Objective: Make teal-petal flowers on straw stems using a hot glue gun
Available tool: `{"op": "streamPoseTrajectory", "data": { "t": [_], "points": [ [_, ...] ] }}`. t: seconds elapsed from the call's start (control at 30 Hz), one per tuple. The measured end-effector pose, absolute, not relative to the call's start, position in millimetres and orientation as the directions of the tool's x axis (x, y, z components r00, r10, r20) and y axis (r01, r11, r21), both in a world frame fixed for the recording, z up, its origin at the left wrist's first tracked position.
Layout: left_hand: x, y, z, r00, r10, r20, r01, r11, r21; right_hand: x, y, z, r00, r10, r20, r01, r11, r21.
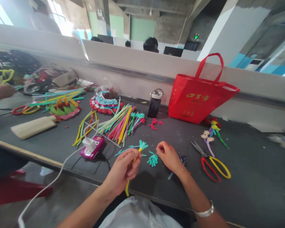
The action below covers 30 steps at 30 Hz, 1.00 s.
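My left hand is closed around a flower made of chenille stems, with a yellow stem hanging below the fist and turquoise petals fanning out above the fingertips. To its right, my right hand has its thumb and fingertips pressed together; whatever they pinch is too small to make out. Just beside those fingertips lies a small heap of short turquoise pieces on the dark table. Scissors with red and yellow handles rest slightly open to the right of my right hand.
Loose coloured chenille stems lie beyond my left hand, near a purple power strip with a white cable. A red bag and a phone stand toward the back. Finished flowers lie at right. Another person's hand is at far left.
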State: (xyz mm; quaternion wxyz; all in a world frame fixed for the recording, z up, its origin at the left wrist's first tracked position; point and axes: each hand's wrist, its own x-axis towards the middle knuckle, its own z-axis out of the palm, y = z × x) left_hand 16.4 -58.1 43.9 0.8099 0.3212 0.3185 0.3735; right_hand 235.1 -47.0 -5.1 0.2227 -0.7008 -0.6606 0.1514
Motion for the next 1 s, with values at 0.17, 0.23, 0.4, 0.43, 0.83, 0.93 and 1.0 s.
{"op": "streamPoseTrajectory", "data": {
  "t": [0.17,0.23,0.4,0.43,0.83,0.93,1.0],
  "points": [
    [21.8,-58.8,45.0,0.513,0.815,-0.269,-0.399,0.504,0.767,235.2,-48.6,-6.3,0.073,0.994,0.086,0.834,-0.014,-0.552],
    [21.6,-59.8,45.7,0.511,0.817,-0.269,-0.397,0.502,0.769,230.9,-43.9,-8.3,0.066,0.995,0.082,0.838,-0.01,-0.545],
    [16.7,-62.0,45.4,0.498,0.822,-0.277,-0.394,0.499,0.772,220.3,-26.7,-16.5,0.034,0.998,0.05,0.847,-0.002,-0.532],
    [15.7,-62.3,45.2,0.494,0.824,-0.278,-0.395,0.498,0.772,219.3,-24.4,-17.1,0.033,0.998,0.045,0.841,-0.003,-0.542],
    [33.8,-61.3,43.2,0.504,0.805,-0.312,-0.374,0.529,0.761,240.3,-88.2,14.8,0.19,0.981,0.04,0.42,-0.045,-0.906],
    [43.9,-63.6,47.0,0.524,0.798,-0.298,-0.357,0.524,0.773,239.7,-114.7,20.2,0.213,0.977,-0.025,0.165,-0.061,-0.984],
    [49.5,-66.0,50.0,0.529,0.795,-0.295,-0.337,0.517,0.787,239.2,-128.6,24.7,0.221,0.973,-0.072,-0.038,-0.065,-0.997]
  ]
}}
